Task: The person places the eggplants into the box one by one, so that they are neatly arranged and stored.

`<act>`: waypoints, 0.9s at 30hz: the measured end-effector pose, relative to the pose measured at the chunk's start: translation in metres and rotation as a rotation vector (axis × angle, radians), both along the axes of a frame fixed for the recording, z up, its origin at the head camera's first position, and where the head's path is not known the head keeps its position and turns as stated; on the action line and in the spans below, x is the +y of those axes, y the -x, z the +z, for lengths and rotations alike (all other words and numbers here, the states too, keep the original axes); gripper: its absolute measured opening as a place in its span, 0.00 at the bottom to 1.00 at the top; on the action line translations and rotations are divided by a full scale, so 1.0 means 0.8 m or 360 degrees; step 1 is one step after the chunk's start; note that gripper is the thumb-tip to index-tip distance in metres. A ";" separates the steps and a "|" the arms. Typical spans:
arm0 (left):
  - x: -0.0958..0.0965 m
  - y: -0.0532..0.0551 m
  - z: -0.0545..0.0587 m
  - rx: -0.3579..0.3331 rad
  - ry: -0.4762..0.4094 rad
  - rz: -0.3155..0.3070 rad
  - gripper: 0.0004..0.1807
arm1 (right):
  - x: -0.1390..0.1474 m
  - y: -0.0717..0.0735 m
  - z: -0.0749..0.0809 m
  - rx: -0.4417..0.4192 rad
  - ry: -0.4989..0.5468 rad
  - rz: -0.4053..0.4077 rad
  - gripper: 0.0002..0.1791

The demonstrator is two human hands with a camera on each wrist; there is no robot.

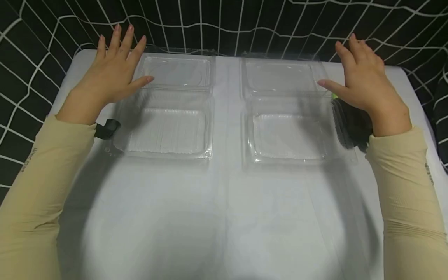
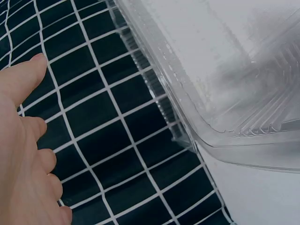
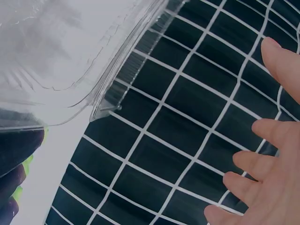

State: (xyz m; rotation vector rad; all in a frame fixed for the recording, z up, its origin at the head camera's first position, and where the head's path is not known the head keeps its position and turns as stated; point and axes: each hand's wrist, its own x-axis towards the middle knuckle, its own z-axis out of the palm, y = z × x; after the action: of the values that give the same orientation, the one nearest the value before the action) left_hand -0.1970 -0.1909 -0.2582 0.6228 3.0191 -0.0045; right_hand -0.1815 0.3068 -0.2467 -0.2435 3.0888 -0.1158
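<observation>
Two clear plastic clamshell containers lie side by side on a white-covered table, their lids folded back toward the far edge: the left container (image 1: 168, 130) and the right container (image 1: 288, 136). My left hand (image 1: 113, 72) is held over the far left side, fingers straight and spread, its thumb near the left lid (image 1: 175, 72). Above the far right side is my right hand (image 1: 367, 81), also with extended fingers, close to the right lid (image 1: 280, 76). Both hands hold nothing. In the wrist views, each hand appears beside a container's edge, apart from it.
A dark bundle (image 1: 350, 122) with a bit of bright green lies right of the right container, partly under my right hand. A black strap-like piece (image 1: 109, 128) shows by my left wrist. White netting (image 1: 224, 29) over dark cloth borders the table.
</observation>
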 end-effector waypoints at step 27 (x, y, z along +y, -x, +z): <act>-0.048 -0.091 -0.049 0.0017 -0.0245 0.0092 0.42 | 0.064 -0.056 -0.011 0.0125 0.0151 -0.0334 0.35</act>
State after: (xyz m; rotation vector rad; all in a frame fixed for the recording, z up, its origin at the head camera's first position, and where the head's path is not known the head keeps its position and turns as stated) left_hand -0.1240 -0.2297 -0.2976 0.5472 3.0674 0.2300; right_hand -0.1371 0.3577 -0.2551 0.0764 3.1823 -0.2656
